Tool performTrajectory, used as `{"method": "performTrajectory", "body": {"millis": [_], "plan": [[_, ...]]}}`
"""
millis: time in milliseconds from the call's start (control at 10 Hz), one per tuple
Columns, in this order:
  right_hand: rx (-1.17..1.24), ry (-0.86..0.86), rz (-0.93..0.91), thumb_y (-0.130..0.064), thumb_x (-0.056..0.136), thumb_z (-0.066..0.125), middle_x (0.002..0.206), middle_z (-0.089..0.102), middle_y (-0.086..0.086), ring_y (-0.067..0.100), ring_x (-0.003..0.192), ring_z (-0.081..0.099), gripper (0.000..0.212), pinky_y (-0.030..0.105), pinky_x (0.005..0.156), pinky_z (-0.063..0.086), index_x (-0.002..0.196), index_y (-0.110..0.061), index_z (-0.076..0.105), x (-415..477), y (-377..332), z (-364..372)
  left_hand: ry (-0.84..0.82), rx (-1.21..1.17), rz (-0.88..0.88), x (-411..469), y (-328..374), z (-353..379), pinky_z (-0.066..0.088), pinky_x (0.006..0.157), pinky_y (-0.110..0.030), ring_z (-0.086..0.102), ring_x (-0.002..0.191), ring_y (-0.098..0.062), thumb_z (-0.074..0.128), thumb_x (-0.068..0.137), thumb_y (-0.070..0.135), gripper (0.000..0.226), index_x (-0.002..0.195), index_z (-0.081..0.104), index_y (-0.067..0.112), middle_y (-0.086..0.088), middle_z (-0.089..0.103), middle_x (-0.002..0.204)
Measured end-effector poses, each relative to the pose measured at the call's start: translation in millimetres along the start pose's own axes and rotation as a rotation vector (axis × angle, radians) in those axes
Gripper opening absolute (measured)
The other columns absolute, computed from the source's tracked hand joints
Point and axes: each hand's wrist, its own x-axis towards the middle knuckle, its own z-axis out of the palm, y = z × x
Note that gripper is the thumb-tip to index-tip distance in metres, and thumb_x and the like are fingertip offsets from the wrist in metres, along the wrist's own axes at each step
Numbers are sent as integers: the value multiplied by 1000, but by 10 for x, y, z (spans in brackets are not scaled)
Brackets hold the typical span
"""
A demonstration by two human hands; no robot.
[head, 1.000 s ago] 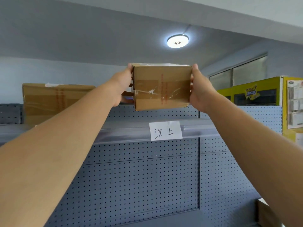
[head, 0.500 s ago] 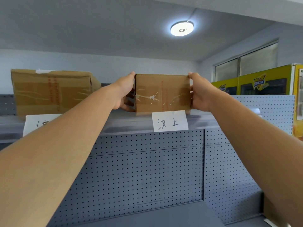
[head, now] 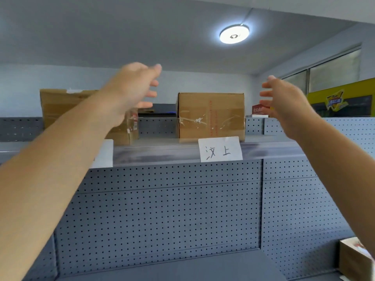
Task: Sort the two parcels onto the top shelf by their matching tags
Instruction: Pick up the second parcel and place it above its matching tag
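Brown taped cardboard parcel [head: 211,116] on grey metal top shelf [head: 162,153], above white handwritten tag [head: 220,149] | left hand [head: 132,92] at 9 o'clock, right hand [head: 284,102] at 3 o'clock: fingers spread, empty

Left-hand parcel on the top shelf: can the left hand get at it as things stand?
Probably yes. The left hand is open and empty, raised just in front of that cardboard parcel, with nothing between them. The other parcel stands apart to its right, above the handwritten tag.
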Motion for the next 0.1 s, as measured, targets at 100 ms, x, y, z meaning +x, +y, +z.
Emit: {"method": "performTrajectory", "body": {"millis": [100], "plan": [[99, 43, -107, -37, 110, 45, 135, 70, 0, 18, 125, 68, 37, 44, 112, 55, 139, -22, 62, -338, -36, -95, 97, -42, 130, -454, 52, -366, 61, 98, -41, 73, 116, -19, 49, 109, 44, 31, 123, 66, 22, 0, 74, 127]]}}
